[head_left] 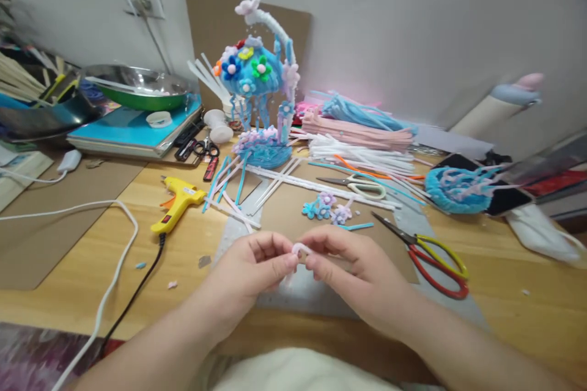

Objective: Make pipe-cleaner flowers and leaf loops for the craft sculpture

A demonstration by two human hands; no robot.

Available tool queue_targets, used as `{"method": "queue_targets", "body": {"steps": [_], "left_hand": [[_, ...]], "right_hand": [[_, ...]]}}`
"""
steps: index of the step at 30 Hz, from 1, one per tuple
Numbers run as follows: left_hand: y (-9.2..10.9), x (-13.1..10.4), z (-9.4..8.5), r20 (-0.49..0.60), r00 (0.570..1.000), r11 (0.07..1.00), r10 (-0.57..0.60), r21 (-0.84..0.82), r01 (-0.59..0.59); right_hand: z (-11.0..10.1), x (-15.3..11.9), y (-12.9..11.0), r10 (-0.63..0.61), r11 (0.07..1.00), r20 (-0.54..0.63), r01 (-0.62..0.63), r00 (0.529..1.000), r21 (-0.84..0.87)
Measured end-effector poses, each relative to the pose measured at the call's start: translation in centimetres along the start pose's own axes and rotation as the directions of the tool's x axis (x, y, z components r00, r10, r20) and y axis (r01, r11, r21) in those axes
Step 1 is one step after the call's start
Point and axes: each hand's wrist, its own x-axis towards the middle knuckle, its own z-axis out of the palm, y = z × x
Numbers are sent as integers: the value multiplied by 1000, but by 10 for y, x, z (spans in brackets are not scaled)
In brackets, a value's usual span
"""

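Note:
Between my two hands a short pale pink pipe cleaner [301,247] is bent into a small arch. My left hand [263,263] pinches one side of it between thumb and forefinger. The other side is pinched by my right hand [346,259] in the same way. Just beyond my fingers lie several small pipe-cleaner flowers [326,208] in blue, lilac and pink, with a short blue pipe-cleaner piece [360,226] beside them. Scissors with red and yellow handles [438,263] rest open to the right of my right hand.
A yellow glue gun [181,201] with a black cord lies left. Behind stands a blue flowered pipe-cleaner lamp shape [257,73]. Bundled pipe cleaners [362,134], white-handled scissors [364,186] and a blue fuzzy piece [458,189] are to the right. A green bowl [142,98] sits on books.

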Motion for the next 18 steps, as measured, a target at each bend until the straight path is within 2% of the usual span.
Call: {"method": "queue_targets", "body": {"steps": [3,8,11,13,15,18], "left_hand": [[6,18,14,79,996,999,-48,-20,50],[12,41,34,181,978,989,-101,-84,118],[9,49,37,194,976,987,-98,-104,120],[6,51,36,183,979,986,-91,-122,114],[3,51,33,168,982,986,-81,-132,104],[1,49,29,169,982,986,-81,-130,103]], "right_hand": [[-8,-2,10,2,997,-87,4,996,73],[-20,-4,28,-22,1000,-261,22,965,-5],[-19,-4,36,-71,997,-337,67,939,-23],[-15,-4,39,-37,997,-369,57,929,45],[-11,-4,41,37,987,-359,21,933,158],[-9,-2,39,184,917,-232,-82,955,390]]}}
